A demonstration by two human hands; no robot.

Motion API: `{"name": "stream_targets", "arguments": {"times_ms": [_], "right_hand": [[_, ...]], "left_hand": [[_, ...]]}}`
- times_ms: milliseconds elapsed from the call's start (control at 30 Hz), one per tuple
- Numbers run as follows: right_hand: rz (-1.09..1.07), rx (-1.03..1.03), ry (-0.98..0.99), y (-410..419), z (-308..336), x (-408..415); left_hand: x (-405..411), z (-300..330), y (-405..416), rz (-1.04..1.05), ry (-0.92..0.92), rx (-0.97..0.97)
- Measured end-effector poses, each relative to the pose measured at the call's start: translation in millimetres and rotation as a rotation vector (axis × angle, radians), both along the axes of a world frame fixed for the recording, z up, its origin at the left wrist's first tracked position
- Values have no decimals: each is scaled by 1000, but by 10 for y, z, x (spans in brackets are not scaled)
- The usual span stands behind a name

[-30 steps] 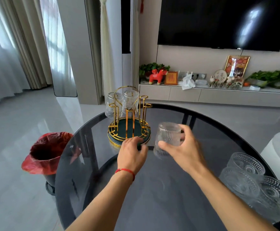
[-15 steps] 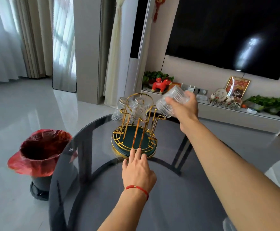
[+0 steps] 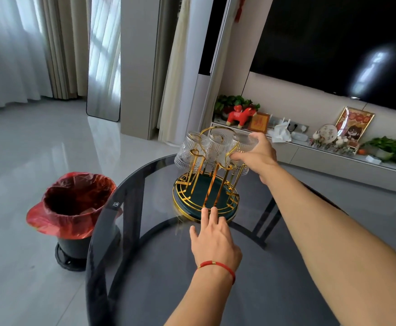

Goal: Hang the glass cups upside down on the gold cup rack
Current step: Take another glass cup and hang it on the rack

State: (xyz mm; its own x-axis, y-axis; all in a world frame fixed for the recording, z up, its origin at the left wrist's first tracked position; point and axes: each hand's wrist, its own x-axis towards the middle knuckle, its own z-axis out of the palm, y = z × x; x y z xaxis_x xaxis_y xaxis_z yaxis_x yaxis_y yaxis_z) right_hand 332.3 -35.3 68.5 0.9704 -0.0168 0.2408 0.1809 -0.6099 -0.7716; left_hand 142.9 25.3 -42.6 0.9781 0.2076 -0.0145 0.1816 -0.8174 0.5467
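Observation:
The gold cup rack (image 3: 206,184) with a dark green base stands on the round dark glass table (image 3: 159,274). Two ribbed glass cups hang upside down on it, one at the left (image 3: 187,149) and one in the middle (image 3: 217,147). My right hand (image 3: 258,154) grips a third ribbed glass cup (image 3: 241,147) upside down at the rack's right prong. My left hand (image 3: 213,236), with a red string at the wrist, lies flat on the table, its fingertips against the front rim of the rack's base.
A black bin with a red bag (image 3: 72,208) stands on the floor left of the table. Behind are a low TV shelf (image 3: 321,151) with ornaments and plants, a wall TV (image 3: 333,43), and curtains at the left.
My right hand has carried the cup from above the rack's right side down onto the right prong. The view has moved closer. My left hand stays at the base.

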Motion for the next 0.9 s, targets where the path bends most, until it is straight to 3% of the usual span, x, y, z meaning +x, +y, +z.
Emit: {"name": "stream_targets", "arguments": {"times_ms": [267,633,700,800,900], "right_hand": [[100,-117,122,-23,43,29],[187,-116,281,-26,73,8],[181,-100,236,-75,65,-86],[140,-233,31,-185,33,-359],[161,-289,-113,-374,-62,-798]], "left_hand": [[18,-9,-8,2,7,-12],[6,7,-21,-21,51,35],[-5,7,-35,-23,56,74],[-24,4,-51,-38,63,161],[-51,10,-83,-61,43,115]]}}
